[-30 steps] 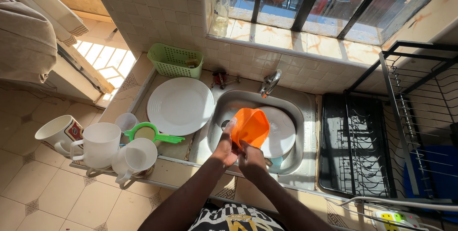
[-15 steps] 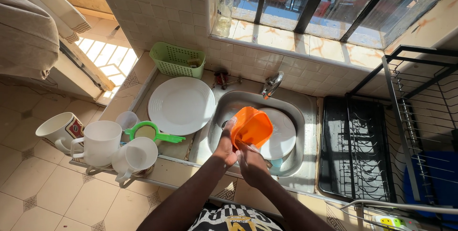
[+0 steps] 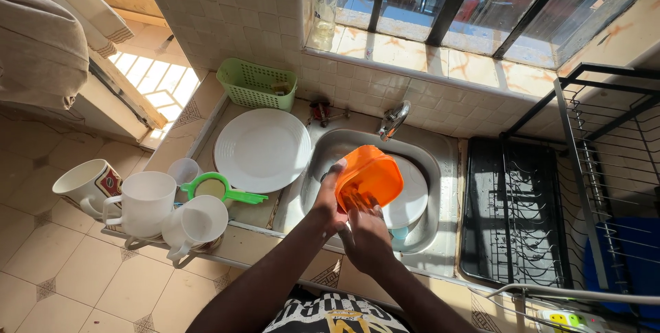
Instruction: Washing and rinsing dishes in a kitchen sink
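Over the steel sink [image 3: 440,161], the left hand [image 3: 328,199] has its grip closed on the rim of an orange plastic container [image 3: 369,178], holding it tilted above a white plate [image 3: 412,195] lying in the basin; the right hand [image 3: 368,237] sits just below, fingers seemingly pressed into the container's open side, though its grip is partly hidden; on the tabletop to the left lie a large white plate [image 3: 261,148], a green strainer [image 3: 218,188], white mugs [image 3: 148,202] and a green basket [image 3: 258,84].

Orange plastic container [image 3: 371,176], squarish, tilted on its side, held above the steel sink [image 3: 440,168], glossy in sunlight
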